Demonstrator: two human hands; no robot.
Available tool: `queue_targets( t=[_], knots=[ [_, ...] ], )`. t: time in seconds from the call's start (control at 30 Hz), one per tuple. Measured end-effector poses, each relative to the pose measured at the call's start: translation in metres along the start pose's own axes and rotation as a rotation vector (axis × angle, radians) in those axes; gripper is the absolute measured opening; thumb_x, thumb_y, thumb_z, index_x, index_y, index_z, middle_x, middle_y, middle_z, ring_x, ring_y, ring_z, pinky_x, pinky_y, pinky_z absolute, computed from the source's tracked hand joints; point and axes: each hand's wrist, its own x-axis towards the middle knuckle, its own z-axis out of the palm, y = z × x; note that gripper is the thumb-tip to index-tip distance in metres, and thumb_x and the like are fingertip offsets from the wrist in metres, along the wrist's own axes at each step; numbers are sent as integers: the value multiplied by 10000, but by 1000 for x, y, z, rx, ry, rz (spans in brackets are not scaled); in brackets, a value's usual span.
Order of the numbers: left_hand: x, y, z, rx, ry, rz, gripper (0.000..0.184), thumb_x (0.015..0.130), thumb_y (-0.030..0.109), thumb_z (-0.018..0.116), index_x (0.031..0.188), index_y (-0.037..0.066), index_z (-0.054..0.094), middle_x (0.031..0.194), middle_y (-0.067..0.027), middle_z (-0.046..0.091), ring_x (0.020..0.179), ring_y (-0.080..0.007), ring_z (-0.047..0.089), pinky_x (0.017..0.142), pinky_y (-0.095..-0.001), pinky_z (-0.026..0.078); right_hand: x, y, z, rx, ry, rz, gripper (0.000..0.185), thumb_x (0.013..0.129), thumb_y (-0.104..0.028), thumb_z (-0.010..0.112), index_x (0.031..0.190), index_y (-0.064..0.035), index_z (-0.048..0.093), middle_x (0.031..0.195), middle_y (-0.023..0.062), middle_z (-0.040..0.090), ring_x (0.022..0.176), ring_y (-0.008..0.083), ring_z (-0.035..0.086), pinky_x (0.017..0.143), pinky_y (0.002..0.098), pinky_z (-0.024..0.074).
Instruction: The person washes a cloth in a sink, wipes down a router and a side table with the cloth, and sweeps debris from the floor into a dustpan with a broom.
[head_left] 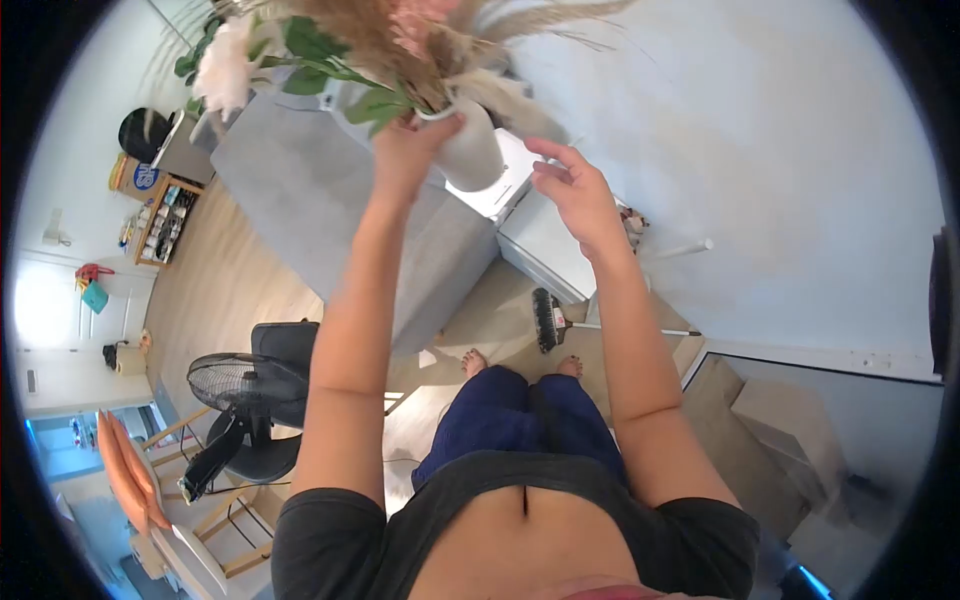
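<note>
A white vase (473,152) is held up in front of me, tilted, filled with pampas grass (385,40), green leaves (312,50) and a pale flower (226,70). My left hand (408,145) grips it near the rim, with the thumb across the vase's side. To the right of the vase, my right hand (578,190) is raised with its fingers apart and nothing in them. A gap shows between those fingers and the vase. Below the vase is a white cabinet (548,238) against the wall.
A grey sofa (300,180) stretches to the left of the cabinet. On the floor near my feet lies a broom (548,320). A black fan (240,390) stands at the lower left, beside chairs with an orange cushion (128,470). A wall (780,150) rises on the right.
</note>
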Motion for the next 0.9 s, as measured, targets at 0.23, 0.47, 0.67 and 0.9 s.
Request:
queue_targets(
  t=[0.23,0.47,0.67,0.9],
  knots=[
    [35,-68,-118,99,148,42,378,702,54,710,1043,-16,563,991,-85,613,890,-159,583,757,-295,457,15,58,66,46,-23,105,289,818,-89,556,1102,-40,574,1059,49,605,870,102,549,729,221,417],
    [28,-222,-168,278,330,-64,390,673,87,717,1017,-2,555,988,-83,592,903,-187,543,803,-292,415,22,135,89,63,64,264,277,838,-104,551,1103,-25,570,1054,62,609,886,104,551,781,223,409],
    [21,-340,-175,383,251,-252,469,703,208,692,1085,-3,520,1076,-123,568,995,-234,524,862,-315,386,21,182,85,15,134,287,236,855,-91,533,1075,-31,590,1037,56,606,891,102,548,815,236,408],
    [12,-420,-169,485,220,-194,433,697,251,680,1021,-14,572,1012,-145,605,950,-276,562,833,-353,411,28,170,86,-194,58,152,202,845,-87,549,1030,-43,616,978,49,591,875,122,544,800,246,414]
  ],
)
